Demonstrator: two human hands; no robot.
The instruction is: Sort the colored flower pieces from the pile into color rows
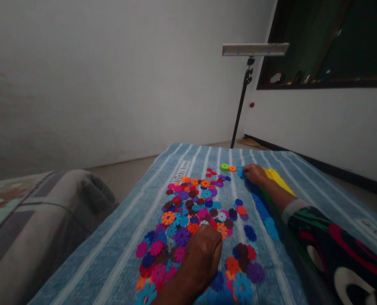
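A loose pile of flower-shaped plastic discs (pixel 182 220) in many colours covers the middle of the cloth. Over its near part rests my left hand (pixel 204 250), its fingers curled down among the discs; what they hold, if anything, is hidden. Farther off, my right hand (pixel 255 173) is closed with its fingertips at a light blue flower disc (pixel 240 171). Beside that disc lie an orange disc (pixel 232 168) and green discs (pixel 224 167). A line of blue discs (pixel 266 218) runs toward me under the right forearm, and yellow discs (pixel 279 180) show beyond it.
The discs lie on a blue striped cloth (pixel 128 228) over a raised surface. At left is a grey draped fabric (pixel 58 220). Behind the far edge stands a lamp panel (pixel 255 49) on a black stand (pixel 240 106), near a white wall (pixel 112 84) and a dark window (pixel 331 42).
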